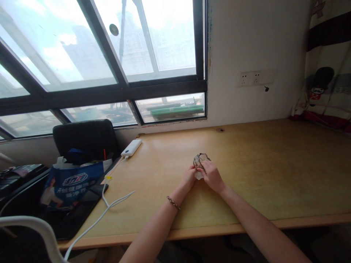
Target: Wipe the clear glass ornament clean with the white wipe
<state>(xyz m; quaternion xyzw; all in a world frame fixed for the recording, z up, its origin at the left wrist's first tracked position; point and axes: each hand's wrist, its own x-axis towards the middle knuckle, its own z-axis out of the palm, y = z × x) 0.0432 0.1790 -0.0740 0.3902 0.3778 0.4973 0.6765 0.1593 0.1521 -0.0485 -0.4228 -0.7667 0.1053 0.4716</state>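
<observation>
Both hands meet over the wooden table. Between them is a small crumpled bundle (201, 157), pale beige with thin dark strands or lines across it; its exact kind is unclear. A whitish bit (199, 175) of thin material, perhaps tissue or cloth, pokes out below it. My left hand (189, 175) closes on the bundle's left side, with a braided bracelet (173, 203) on that wrist. From the right, my right hand (211, 175) pinches the bundle, its fingers bent over the front. The fingertips hide part of what is held.
The wooden tabletop (263, 171) reaches right to a patterned curtain (326, 73). On its left edge lies a white power bank (131, 148) with a white cable (109, 206) trailing over the table. Beyond stand a blue printed bag (74, 182) and a black chair (85, 137). Windows rise behind.
</observation>
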